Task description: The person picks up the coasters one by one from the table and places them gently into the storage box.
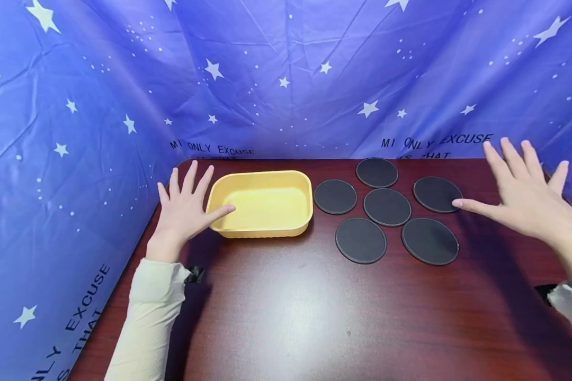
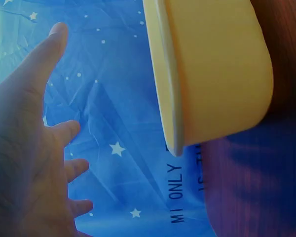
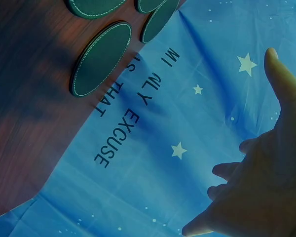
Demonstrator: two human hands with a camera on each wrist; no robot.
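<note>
A yellow plastic tray (image 1: 305, 186) sits empty on the dark wooden table (image 1: 291, 312), left of centre. Right of it lie several black round coasters with stitched edges, flat and apart, such as the far-right coaster (image 1: 437, 194). My left hand (image 1: 186, 209) is open with spread fingers beside the tray's left wall, and its thumb points over the rim. My right hand (image 1: 515, 196) is open above the table's right side, with its thumb tip at the far-right coaster's edge. The left wrist view shows the left hand (image 2: 29, 148) apart from the tray (image 2: 217, 74). The right wrist view shows the right hand (image 3: 266, 182) holding nothing, with a coaster (image 3: 101, 58) beyond it.
Blue star-printed cloth (image 1: 286, 79) walls the table at the back and on both sides. The cloth hangs close to the table's left edge by my left sleeve (image 1: 148, 317). Bare tabletop lies in front of the tray and coasters.
</note>
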